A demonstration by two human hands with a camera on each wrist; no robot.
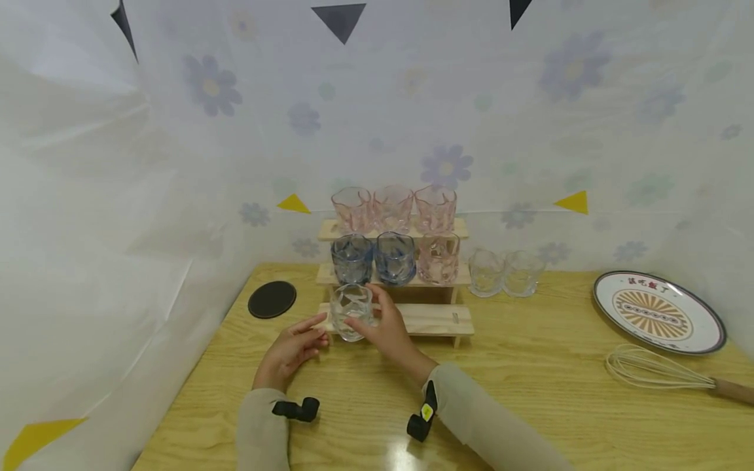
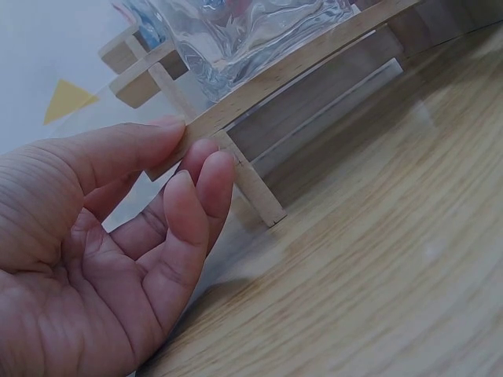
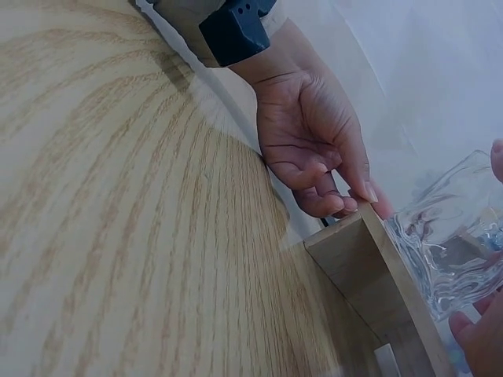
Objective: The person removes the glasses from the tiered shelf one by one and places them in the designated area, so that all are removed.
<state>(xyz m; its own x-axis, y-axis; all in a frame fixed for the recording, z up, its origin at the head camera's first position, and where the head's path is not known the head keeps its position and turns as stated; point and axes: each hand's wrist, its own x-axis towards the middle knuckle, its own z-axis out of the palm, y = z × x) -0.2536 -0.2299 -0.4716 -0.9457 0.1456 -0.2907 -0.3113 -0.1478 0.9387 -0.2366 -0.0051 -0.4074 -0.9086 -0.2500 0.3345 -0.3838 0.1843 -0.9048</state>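
Note:
A clear glass (image 1: 352,313) stands at the left end of the lowest step of a wooden tiered rack (image 1: 432,319). My right hand (image 1: 389,327) grips this glass from the right, thumb in front and fingers behind. At the step's left end, my left hand (image 1: 292,350) pinches the board; in the left wrist view its thumb (image 2: 118,153) lies on the upper side and fingertips are below. Blue glasses (image 1: 395,259) and a pink glass (image 1: 438,258) stand on the middle step. Pink glasses (image 1: 393,208) line the top step.
Two more clear glasses (image 1: 521,273) stand on the table right of the rack. A black round coaster (image 1: 272,299) lies to the left. Farther right are a patterned plate (image 1: 660,313) and a whisk (image 1: 677,374). A patterned curtain (image 1: 377,98) hangs behind.

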